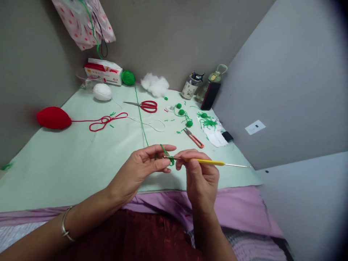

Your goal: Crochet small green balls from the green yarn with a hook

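Note:
My right hand grips a crochet hook by its yellow handle, the metal tip pointing left. That tip passes at a small loop of green yarn, which my left hand pinches between thumb and fingers. A green strand runs over the left forefinger, and another leads from near that hand up the table to a green yarn ball. Both hands are held close together above the table's front part. Whether the tip sits inside the loop I cannot tell.
On the pale table lie red-handled scissors, thread snips, red yarn, white yarn and several small green balls. White stuffing, a tissue pack, a pen cup, a bottle and a phone stand along the back.

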### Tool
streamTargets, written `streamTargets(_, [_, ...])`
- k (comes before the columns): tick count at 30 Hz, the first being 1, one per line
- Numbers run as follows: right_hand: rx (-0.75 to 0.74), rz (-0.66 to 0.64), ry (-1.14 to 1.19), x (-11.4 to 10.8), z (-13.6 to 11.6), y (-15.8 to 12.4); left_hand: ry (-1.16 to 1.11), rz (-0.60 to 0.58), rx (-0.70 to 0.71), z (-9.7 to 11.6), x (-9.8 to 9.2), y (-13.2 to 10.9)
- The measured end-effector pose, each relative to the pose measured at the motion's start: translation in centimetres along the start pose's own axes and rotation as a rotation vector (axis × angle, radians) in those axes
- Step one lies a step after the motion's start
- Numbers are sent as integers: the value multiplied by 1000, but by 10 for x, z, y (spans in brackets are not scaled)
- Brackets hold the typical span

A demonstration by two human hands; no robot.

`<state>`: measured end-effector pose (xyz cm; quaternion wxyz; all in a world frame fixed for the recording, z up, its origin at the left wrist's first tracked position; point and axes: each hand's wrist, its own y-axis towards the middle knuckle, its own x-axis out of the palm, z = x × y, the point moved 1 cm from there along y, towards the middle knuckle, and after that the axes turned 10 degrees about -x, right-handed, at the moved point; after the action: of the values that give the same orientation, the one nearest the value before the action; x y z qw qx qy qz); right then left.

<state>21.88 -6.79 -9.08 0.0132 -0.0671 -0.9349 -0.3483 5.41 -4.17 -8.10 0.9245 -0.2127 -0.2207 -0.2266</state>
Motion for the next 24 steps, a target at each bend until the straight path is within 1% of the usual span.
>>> streamTargets(3, [-21,-9,-32,3,-1,0,-8,-8,38,-3,3,1])
streamTargets(6, [-49,-42,-60,3,-2,-1,-21,-35,29,-4,2,1])
streamTargets(8, [-28,-35,-34,2,-1,0,-28,-39,-11,-4,1,0])
streamTargets(11, [56,12,81,-1,0,1,-50,-22,-55,-2,-2,1])
streamTargets(13, [94,8,143,-3,0,2,-61,-27,-50,-1,-3,1])
streamTargets(15, [75,-13,99,-3,-3,1,-57,-26,-26,-1,-3,1])
streamTargets(17, [-39,-57,-77,-5,-8,-1,-40,-5,8,-1,-3,1])
streamTargets(20, [-313,-231,-443,-5,-12,-6,-26,15,47,-2,-4,-1])
streamTargets(22, [-479,-335,-635,-5,-12,-10,-70,-10,15,-3,-4,-1])
streamTargets(24, [-554,-364,-718,-5,-11,-12,-147,-65,-70,-4,-3,-1])
